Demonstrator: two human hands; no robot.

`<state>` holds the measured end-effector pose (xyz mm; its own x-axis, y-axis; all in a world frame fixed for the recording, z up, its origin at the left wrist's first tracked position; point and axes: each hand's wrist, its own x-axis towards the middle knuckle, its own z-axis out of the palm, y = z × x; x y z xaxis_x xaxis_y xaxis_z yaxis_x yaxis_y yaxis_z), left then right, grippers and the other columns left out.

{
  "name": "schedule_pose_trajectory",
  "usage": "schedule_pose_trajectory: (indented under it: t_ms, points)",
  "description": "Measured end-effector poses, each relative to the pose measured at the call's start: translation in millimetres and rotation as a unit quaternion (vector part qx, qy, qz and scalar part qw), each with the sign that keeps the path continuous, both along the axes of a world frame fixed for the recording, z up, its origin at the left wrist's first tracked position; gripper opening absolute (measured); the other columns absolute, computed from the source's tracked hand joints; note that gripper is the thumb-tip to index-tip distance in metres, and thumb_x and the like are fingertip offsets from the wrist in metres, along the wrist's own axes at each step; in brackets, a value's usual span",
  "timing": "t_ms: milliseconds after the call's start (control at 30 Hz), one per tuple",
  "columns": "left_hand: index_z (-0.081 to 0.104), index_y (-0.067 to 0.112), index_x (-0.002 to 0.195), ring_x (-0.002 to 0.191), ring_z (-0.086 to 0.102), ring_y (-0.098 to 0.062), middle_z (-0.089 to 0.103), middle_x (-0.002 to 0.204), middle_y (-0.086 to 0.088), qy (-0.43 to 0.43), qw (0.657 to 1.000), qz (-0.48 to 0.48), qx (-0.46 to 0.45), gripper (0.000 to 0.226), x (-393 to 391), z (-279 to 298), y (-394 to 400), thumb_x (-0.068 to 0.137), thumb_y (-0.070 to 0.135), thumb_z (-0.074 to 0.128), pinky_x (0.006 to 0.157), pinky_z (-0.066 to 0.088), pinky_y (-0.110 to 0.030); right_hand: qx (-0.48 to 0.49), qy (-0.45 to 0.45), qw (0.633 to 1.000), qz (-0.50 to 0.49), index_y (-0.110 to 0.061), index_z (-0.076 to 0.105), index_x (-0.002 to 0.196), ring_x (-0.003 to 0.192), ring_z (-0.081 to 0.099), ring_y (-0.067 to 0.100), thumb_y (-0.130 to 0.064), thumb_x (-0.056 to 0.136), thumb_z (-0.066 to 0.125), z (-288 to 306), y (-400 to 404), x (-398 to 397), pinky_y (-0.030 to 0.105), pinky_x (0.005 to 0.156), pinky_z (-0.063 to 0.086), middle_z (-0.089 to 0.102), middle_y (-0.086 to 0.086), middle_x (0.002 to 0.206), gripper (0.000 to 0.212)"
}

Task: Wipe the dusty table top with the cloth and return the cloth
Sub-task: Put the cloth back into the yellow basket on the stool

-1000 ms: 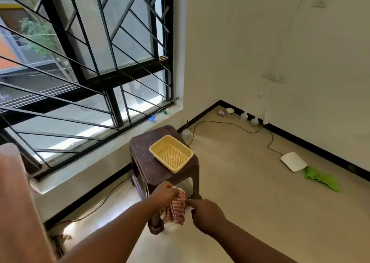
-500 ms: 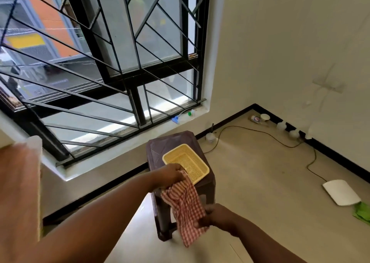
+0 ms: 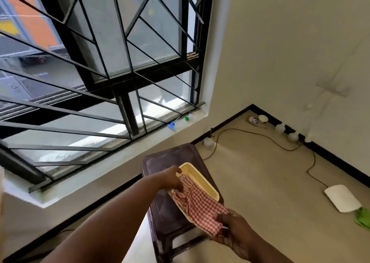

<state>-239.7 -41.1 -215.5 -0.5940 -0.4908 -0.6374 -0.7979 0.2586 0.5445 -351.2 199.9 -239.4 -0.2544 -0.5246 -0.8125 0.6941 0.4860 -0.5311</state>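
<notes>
A red-and-white checked cloth (image 3: 197,205) is stretched between my two hands above a yellow plastic basket (image 3: 202,179). The basket rests on a small dark brown plastic table (image 3: 167,208) below the window. My left hand (image 3: 171,179) grips the cloth's upper corner at the basket's near-left rim. At the lower right, my right hand (image 3: 233,225) pinches the opposite corner, just past the table's front edge. The cloth drapes across the basket's front half and hides part of it.
A barred window with a white sill (image 3: 128,152) runs along the left. A black cable (image 3: 260,136) snakes over the floor by the far wall, near small bottles and a cup (image 3: 263,118). A white flat device (image 3: 342,200) and a green rag (image 3: 363,218) lie at right.
The cloth went from bunched below the table's front edge to lifted and spread over the basket. Both hands moved up and apart, and my view came closer to the table.
</notes>
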Motion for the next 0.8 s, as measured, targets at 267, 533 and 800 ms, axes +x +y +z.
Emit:
schedule_pose_trajectory:
  t_ms: [267, 533, 800]
  points:
    - [0.05, 0.019, 0.117, 0.095, 0.056, -0.016, 0.056, 0.109, -0.002, 0.021, 0.998, 0.031, -0.052, 0.044, -27, -38, -39, 0.078, 0.005, 0.065, 0.065, 0.046, -0.023, 0.037, 0.01, 0.999, -0.029, -0.006, 0.051, 0.116, 0.092, 0.068, 0.036, 0.002, 0.087, 0.059, -22, -53, -11, 0.05, 0.074, 0.058, 0.064, 0.019, 0.11, 0.031]
    - [0.067, 0.018, 0.089, 0.082, 0.055, -0.016, 0.064, 0.096, -0.004, -0.017, 0.989, -0.061, -0.137, 0.02, -55, -85, -58, 0.087, 0.004, 0.053, 0.067, 0.039, -0.024, 0.137, 0.138, 0.98, 0.027, -0.012, 0.046, 0.125, 0.09, 0.063, 0.033, -0.005, 0.085, 0.065, -63, -87, -34, 0.04, 0.059, 0.059, 0.054, 0.015, 0.119, 0.045]
    - [0.064, 0.016, 0.116, 0.104, 0.058, -0.019, 0.062, 0.117, -0.005, -0.061, 0.97, -0.189, -0.139, 0.027, -66, -122, -59, 0.092, 0.012, 0.054, 0.089, 0.05, -0.032, 0.153, 0.348, 0.891, 0.247, -0.024, 0.036, 0.11, 0.092, 0.059, 0.019, -0.02, 0.085, 0.065, -99, -107, -48, 0.031, 0.071, 0.055, 0.057, 0.004, 0.116, 0.039]
